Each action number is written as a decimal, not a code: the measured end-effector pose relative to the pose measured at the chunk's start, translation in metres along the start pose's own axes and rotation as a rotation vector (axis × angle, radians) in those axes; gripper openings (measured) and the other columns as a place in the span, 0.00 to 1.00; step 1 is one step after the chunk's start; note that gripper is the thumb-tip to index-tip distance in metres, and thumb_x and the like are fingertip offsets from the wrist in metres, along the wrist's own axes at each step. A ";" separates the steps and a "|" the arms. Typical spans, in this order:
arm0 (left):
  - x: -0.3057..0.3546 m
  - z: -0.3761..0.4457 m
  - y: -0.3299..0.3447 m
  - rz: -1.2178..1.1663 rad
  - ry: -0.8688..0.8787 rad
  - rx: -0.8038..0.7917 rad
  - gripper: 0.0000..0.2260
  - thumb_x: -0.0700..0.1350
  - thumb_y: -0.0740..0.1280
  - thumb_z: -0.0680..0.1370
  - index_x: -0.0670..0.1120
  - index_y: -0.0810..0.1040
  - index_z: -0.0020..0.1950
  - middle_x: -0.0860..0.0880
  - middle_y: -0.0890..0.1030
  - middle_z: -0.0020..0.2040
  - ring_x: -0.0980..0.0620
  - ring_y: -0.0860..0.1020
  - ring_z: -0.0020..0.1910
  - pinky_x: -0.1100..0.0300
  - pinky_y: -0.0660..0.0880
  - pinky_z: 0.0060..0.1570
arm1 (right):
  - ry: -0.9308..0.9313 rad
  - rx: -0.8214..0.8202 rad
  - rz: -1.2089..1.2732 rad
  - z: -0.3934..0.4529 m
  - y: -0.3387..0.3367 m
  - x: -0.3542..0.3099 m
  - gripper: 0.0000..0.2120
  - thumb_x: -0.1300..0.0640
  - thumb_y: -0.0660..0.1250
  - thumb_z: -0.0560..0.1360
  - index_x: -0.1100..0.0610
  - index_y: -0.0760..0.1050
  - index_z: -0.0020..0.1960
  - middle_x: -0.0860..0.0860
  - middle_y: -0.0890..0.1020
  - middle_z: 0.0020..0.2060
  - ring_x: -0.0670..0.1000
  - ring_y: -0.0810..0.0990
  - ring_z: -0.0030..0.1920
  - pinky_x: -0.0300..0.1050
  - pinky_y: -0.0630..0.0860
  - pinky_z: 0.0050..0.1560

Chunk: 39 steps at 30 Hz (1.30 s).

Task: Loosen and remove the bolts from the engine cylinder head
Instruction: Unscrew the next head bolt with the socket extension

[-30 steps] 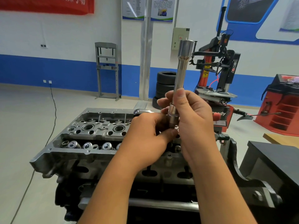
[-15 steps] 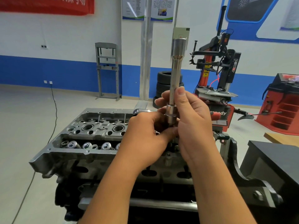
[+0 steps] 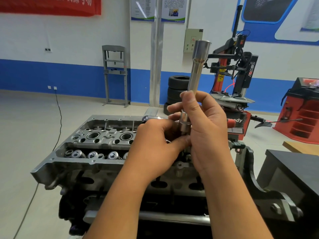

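**Both hands on a long socket above the cylinder head**

Above the centre of the frame, a long chrome socket extension [image 3: 196,73] stands nearly upright, tilted slightly to the right, with its wider cup end at the top. The right hand [image 3: 205,128] is wrapped round its lower part, thumb and forefinger closed on the shaft just above a thicker collar. The left hand [image 3: 155,145] is curled in from the left, its thumb and fingertips pinching the bottom end of the same tool; what it grips there is partly hidden behind the fingers. A rounded chrome piece [image 3: 149,118] shows just behind the left knuckles, and I cannot tell what it joins to.

Directly below the hands lies the engine cylinder head [image 3: 96,147], filling the lower left and middle of the frame. Its top is open, showing two round bores and a row of valve springs [image 3: 93,154] along the near edge. No single bolt can be picked out clearly.

A dark stand bracket [image 3: 269,195] sits at the lower right beside a black table [image 3: 296,168]. Farther back, in the upper right, stands a red and black tyre changer [image 3: 236,69], with stacked tyres [image 3: 177,88] to its left and a grey shop press [image 3: 114,75] against the blue-and-white wall.
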State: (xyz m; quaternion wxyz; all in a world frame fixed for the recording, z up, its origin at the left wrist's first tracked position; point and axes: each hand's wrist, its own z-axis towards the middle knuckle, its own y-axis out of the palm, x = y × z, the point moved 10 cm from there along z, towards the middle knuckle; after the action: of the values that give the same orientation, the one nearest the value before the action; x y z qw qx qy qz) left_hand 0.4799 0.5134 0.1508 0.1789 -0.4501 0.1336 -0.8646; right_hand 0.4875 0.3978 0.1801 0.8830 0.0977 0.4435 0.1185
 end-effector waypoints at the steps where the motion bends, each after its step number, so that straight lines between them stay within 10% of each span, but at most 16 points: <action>1: 0.000 0.000 -0.001 0.011 -0.005 0.018 0.06 0.50 0.78 0.75 0.60 0.83 0.42 0.63 0.85 0.38 0.64 0.82 0.37 0.70 0.74 0.36 | -0.009 0.010 0.007 0.000 -0.001 -0.001 0.17 0.44 0.74 0.74 0.56 0.78 0.51 0.56 0.87 0.40 0.53 0.85 0.40 0.46 0.81 0.42; 17: 0.002 -0.002 -0.010 -0.042 -0.017 0.061 0.06 0.50 0.80 0.71 0.58 0.83 0.42 0.63 0.85 0.39 0.64 0.82 0.37 0.70 0.76 0.36 | -0.056 0.005 -0.060 -0.002 -0.001 -0.007 0.18 0.43 0.71 0.72 0.57 0.78 0.51 0.52 0.87 0.41 0.47 0.85 0.42 0.44 0.82 0.46; 23: 0.002 -0.001 0.000 -0.095 -0.007 -0.088 0.09 0.42 0.73 0.80 0.57 0.86 0.50 0.60 0.87 0.45 0.58 0.84 0.45 0.55 0.80 0.48 | -0.029 0.007 -0.042 0.000 0.000 -0.003 0.19 0.42 0.64 0.79 0.58 0.80 0.50 0.53 0.87 0.41 0.48 0.84 0.41 0.40 0.81 0.43; 27: -0.001 -0.001 -0.004 -0.077 -0.016 0.004 0.07 0.45 0.79 0.74 0.57 0.85 0.46 0.60 0.86 0.41 0.64 0.82 0.38 0.70 0.75 0.38 | -0.047 -0.003 -0.029 -0.001 0.002 -0.005 0.18 0.42 0.72 0.73 0.56 0.79 0.50 0.53 0.87 0.40 0.50 0.84 0.40 0.42 0.81 0.43; 39: 0.004 -0.001 -0.002 -0.028 0.017 0.003 0.08 0.45 0.78 0.75 0.58 0.84 0.44 0.62 0.85 0.40 0.65 0.81 0.37 0.72 0.72 0.37 | -0.029 -0.005 -0.031 0.000 0.001 0.000 0.15 0.41 0.67 0.77 0.53 0.82 0.48 0.51 0.86 0.40 0.48 0.84 0.42 0.43 0.81 0.44</action>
State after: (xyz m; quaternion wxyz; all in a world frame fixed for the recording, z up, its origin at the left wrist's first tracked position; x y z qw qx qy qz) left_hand 0.4768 0.5139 0.1542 0.1663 -0.4441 0.1277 -0.8711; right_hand 0.4873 0.3988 0.1808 0.8914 0.0905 0.4317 0.1044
